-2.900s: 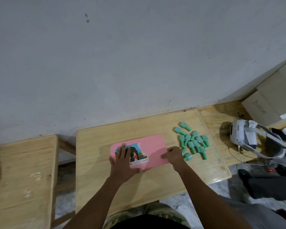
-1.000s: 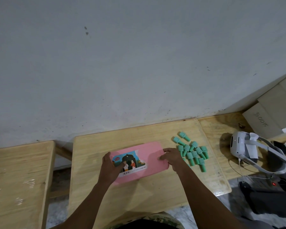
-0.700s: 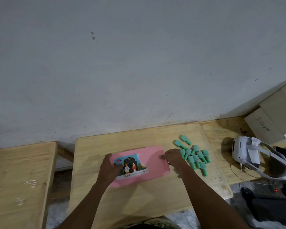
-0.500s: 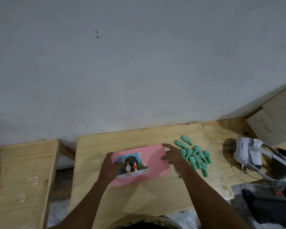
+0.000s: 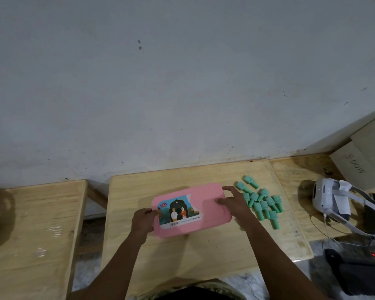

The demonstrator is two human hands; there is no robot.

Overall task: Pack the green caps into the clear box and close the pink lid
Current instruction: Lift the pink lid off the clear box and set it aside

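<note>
A: What fills the middle of the frame?
B: A pale, grainy wooden desk (image 5: pixel 204 256), with a smooth, rounded-rectangle pink lid (image 5: pixel 206 210) at centre.
A: The hands?
B: The left hand (image 5: pixel 142 221) pinches its left edge and the right hand (image 5: pixel 236 203) clasps its right edge.
A: The green caps (image 5: pixel 261 201)?
B: Small stubby plastic pegs, heaped right of centre.
</note>
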